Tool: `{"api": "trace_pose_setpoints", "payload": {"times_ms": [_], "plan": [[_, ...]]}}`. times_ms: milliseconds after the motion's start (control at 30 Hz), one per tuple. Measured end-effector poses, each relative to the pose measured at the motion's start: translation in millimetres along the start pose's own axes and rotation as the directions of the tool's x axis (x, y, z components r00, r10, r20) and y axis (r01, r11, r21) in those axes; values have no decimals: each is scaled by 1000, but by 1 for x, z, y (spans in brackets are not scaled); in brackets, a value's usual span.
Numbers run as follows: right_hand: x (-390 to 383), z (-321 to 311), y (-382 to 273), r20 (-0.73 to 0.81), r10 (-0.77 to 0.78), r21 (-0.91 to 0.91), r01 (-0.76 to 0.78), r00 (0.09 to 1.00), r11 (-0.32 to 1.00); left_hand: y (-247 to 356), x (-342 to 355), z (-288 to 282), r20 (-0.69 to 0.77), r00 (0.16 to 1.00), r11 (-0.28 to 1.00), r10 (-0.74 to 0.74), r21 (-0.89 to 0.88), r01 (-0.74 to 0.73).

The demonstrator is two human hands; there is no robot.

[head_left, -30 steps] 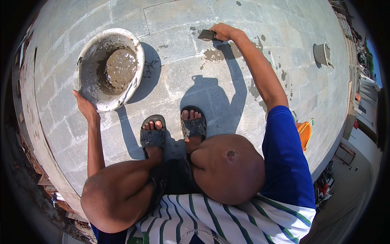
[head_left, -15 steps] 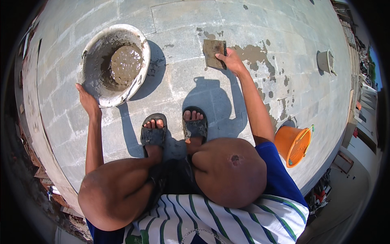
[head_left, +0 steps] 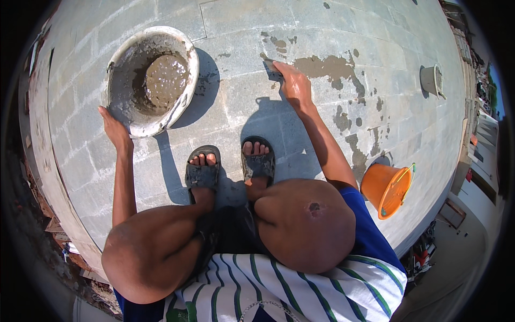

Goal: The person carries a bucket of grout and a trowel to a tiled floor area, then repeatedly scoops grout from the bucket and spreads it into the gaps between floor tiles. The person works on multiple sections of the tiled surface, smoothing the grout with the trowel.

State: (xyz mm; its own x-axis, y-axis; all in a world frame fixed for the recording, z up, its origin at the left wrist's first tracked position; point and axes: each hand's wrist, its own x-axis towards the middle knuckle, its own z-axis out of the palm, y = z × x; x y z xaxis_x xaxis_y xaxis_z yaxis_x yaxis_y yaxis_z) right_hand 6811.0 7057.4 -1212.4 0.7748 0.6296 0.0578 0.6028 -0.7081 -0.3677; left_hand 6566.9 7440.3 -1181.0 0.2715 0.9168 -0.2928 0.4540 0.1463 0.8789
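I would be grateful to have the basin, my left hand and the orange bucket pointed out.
Basin (head_left: 123, 81), head view: inner wall, left side.
Left hand (head_left: 115, 129), head view: middle of the hand.
Orange bucket (head_left: 375, 185), head view: outer side wall.

Gap between basin (head_left: 124, 80) and right hand (head_left: 295, 86)

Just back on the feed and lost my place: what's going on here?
The person's left hand is at the near side of a basin containing wet mix. The right hand holds a flat tool, seen nearly edge-on, by the paving; whether it touches is unclear. Brown patches lie to its right, an orange bucket farther right.
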Motion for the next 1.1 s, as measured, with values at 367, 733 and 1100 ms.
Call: {"api": "trace_pose_setpoints", "payload": {"times_ms": [367, 733, 1100], "plan": [[38, -14, 24, 280, -54, 20, 50, 959, 999, 6, -7, 4, -7, 1000, 999, -22, 23, 23], [74, 6, 22, 473, -93, -178, 199, 876, 964, -4, 2, 0, -43, 999, 999, 31, 39, -30], [-32, 36, 38, 223, -192, -317, 257, 956, 913, -4, 1, 3, 6, 1000, 1000, -15, 12, 15]]}}
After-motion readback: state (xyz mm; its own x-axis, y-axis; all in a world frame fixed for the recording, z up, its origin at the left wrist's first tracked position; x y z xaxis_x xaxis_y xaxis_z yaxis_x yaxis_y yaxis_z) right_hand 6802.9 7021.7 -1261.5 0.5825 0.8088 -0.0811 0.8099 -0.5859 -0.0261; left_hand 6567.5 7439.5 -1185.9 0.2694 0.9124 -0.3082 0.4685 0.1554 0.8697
